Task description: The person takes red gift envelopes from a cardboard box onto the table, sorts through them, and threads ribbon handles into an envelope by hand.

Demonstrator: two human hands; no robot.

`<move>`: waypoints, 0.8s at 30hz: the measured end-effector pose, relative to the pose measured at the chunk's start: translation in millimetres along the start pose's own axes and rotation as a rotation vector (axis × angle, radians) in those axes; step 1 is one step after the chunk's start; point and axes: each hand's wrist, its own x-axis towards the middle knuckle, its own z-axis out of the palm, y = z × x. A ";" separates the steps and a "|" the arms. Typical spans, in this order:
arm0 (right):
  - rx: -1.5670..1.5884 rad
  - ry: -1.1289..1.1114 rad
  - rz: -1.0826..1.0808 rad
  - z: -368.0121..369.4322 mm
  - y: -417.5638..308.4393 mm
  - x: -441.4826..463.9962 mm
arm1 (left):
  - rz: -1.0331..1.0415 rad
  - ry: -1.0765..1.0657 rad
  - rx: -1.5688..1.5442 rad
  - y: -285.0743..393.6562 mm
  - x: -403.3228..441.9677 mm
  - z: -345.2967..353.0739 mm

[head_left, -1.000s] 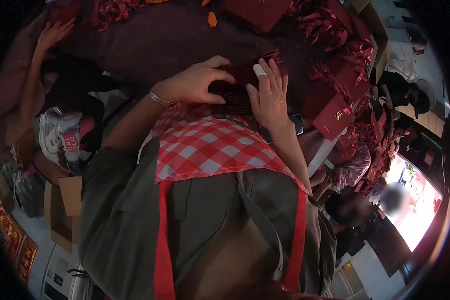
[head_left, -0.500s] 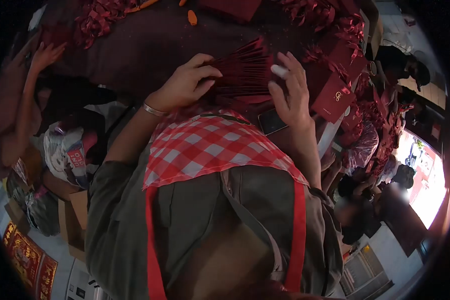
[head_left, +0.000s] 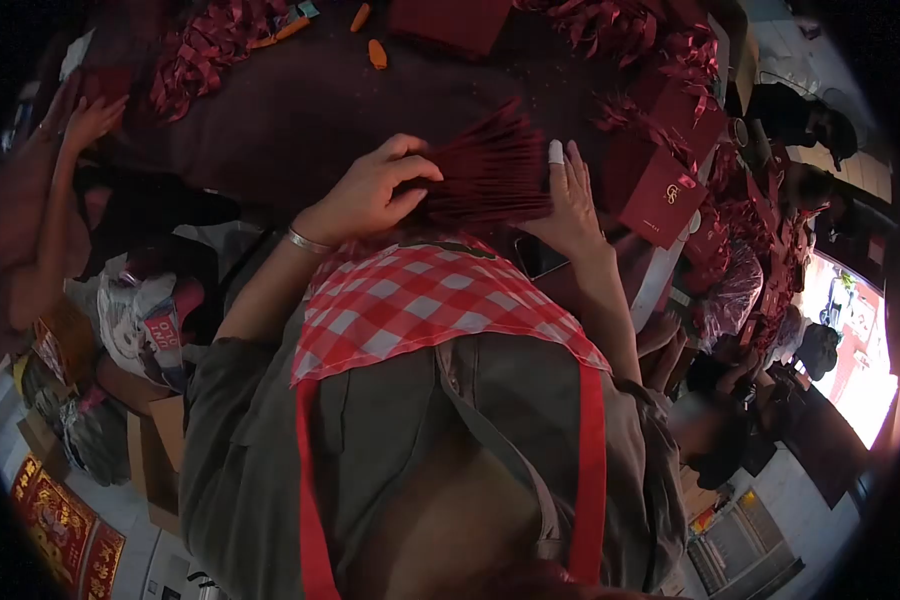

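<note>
A fanned stack of thin dark red card-like pieces (head_left: 490, 170) stands on the table in front of my apron, its edges spread towards the far side. My left hand (head_left: 375, 192) is curled round the stack's left end, thumb near me and fingers beyond. At the right end, my right hand (head_left: 573, 205) is held flat with fingers stretched out and thumb reaching towards the near edge of the stack. One of its fingertips has a white covering. Partly hidden behind that hand is a dark phone-like object (head_left: 540, 258).
Dark red cloth covers the table (head_left: 300, 110). Ribbon piles (head_left: 205, 60), an orange object (head_left: 377, 54) and a dark red box (head_left: 450, 25) lie at the far side. A gold-marked red bag or box (head_left: 663, 198) is at right. Another person's hand (head_left: 95, 122) shows at left.
My right hand has moved closer to the stack's right end, its fingers straightening and its thumb spreading to the near edge. My left hand stays at the left end. The view has shifted slightly.
</note>
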 end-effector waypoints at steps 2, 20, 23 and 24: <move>0.145 0.085 -0.166 11.2 7.9 -0.4 | -0.055 -0.161 -0.191 14.0 1.7 -2.1; 0.096 0.149 -0.188 14.9 1.4 2.2 | -0.046 -0.452 0.383 52.7 53.0 39.0; 0.148 0.233 -0.217 24.8 14.1 -3.6 | -0.044 -0.516 0.353 60.7 55.9 31.6; 0.113 0.266 -0.267 20.9 12.2 -2.4 | -0.043 -0.510 0.356 55.8 56.0 31.4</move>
